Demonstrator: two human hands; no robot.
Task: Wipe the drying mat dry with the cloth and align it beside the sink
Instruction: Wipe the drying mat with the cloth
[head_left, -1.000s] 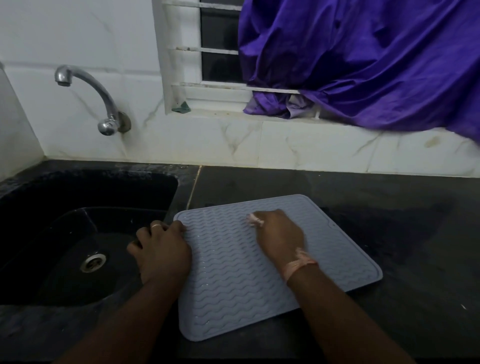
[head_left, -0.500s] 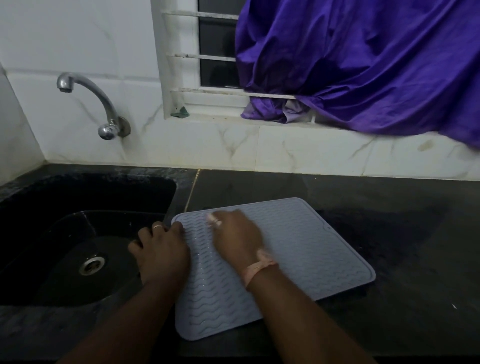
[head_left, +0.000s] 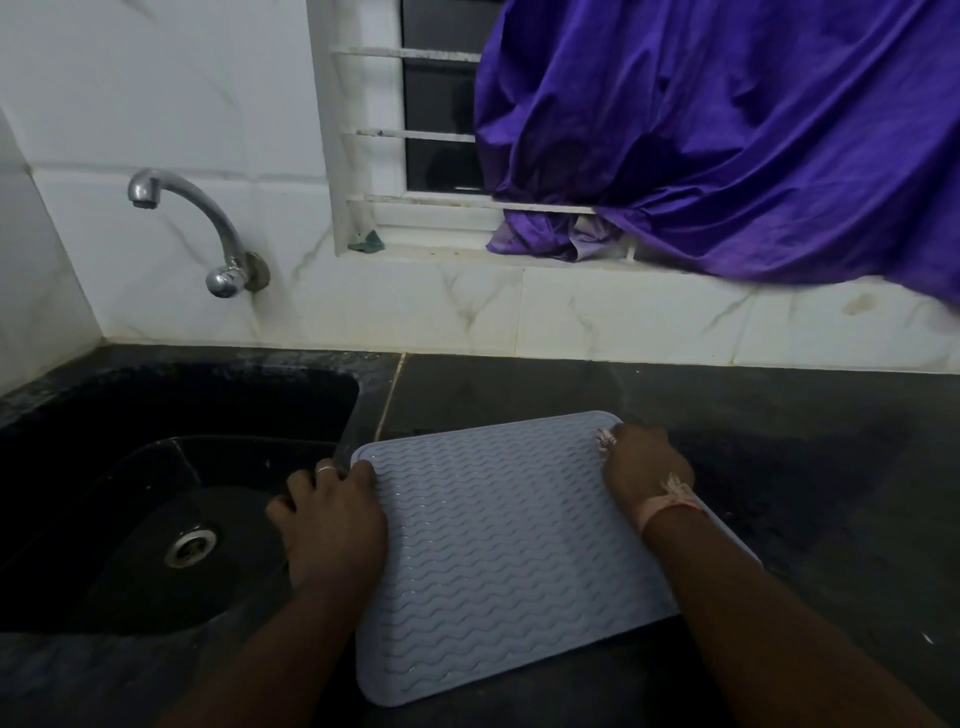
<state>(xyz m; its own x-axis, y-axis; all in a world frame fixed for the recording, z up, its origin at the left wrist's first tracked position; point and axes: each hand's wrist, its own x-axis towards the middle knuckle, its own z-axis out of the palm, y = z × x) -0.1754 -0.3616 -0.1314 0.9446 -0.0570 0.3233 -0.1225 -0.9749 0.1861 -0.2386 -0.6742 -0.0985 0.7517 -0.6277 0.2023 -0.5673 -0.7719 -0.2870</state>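
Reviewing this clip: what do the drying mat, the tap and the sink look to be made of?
Drying mat: probably silicone or soft rubber, matte grey-blue, with moulded wavy ridges and rounded corners. Tap: metal, polished chrome-like finish that catches highlights. Sink: black with a speckled rim, perhaps granite or composite stone; too dark to say.

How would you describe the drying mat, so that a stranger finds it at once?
Start at the black sink; the dark counter lies to its right. The drying mat lies flat there under both hands, the only pale grey-blue thing, covered in wavy ridges.
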